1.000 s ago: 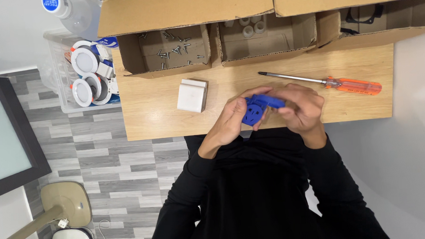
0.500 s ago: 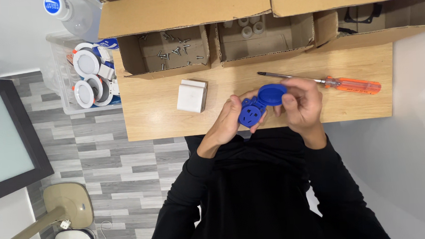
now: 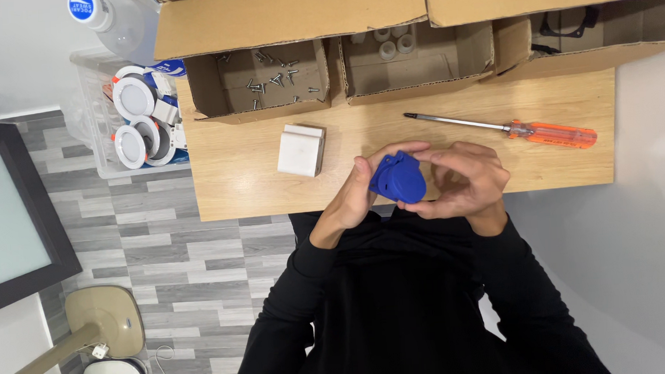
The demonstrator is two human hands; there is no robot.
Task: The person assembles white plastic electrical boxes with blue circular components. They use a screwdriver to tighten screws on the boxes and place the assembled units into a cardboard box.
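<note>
A wooden table (image 3: 571,169) carries a screwdriver with an orange handle (image 3: 505,128) and a small white block (image 3: 301,150), well apart. Along its far edge stand open cardboard boxes: one (image 3: 264,81) holds loose screws, the next (image 3: 409,56) small pale round parts, a third (image 3: 587,34) dark pieces. Beside the table, a clear plastic bin (image 3: 135,121) holds round white fittings. A lamp base (image 3: 103,320) rests on the grey tiled floor (image 3: 178,238).

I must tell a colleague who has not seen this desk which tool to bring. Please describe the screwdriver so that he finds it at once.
Look at the wooden table with a row of open cardboard boxes along its far edge. The screwdriver lies flat just in front of the boxes, beyond the person's right hand. It is the only long thin thing there, with a clear orange handle and a bare metal shaft.
</note>
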